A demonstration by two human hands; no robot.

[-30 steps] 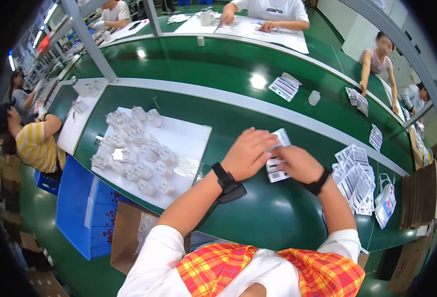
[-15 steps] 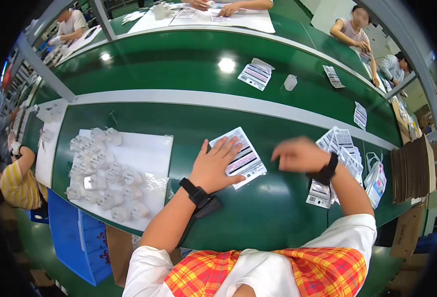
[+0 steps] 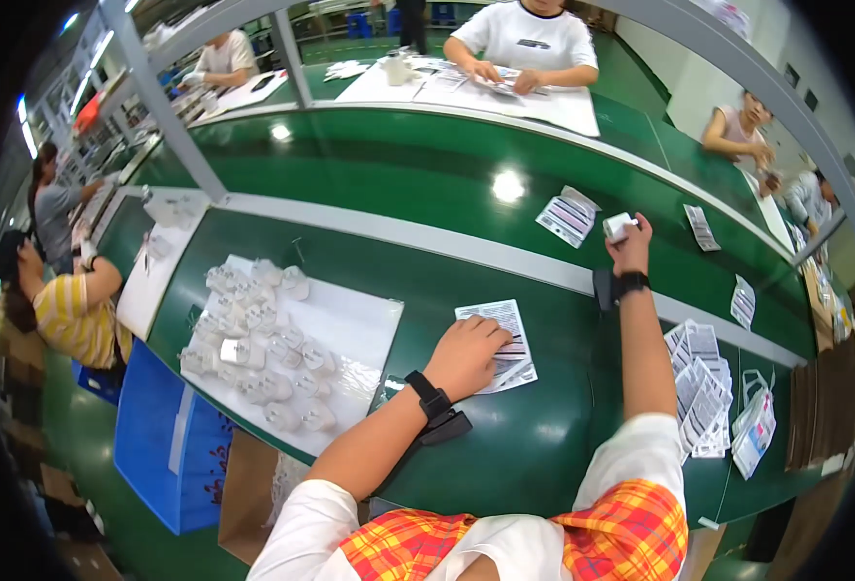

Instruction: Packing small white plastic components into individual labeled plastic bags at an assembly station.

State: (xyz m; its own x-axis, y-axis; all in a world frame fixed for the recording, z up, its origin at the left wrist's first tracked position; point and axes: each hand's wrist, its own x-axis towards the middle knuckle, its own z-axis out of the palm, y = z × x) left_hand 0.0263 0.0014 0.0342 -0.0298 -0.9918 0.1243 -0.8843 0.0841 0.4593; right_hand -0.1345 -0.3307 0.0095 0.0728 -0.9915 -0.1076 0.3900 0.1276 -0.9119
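Curled right fingers [image 3: 644, 229] tightly round white plug [image 3: 618, 229], newly lifted beyond card [image 3: 519, 351]; kept left fingers [image 3: 490, 334] flattish, nearly together, on card. Now handling both.

Can't make out a single word tbh, too small. There's fine black print on the white card [image 3: 516, 364] under the left hand [image 3: 466, 356], more on the card pile [image 3: 700, 412] off to the right, dark red scrawl on the blue bin [image 3: 146, 441], and a dark chest print on a co-worker's white shirt [image 3: 536, 56].
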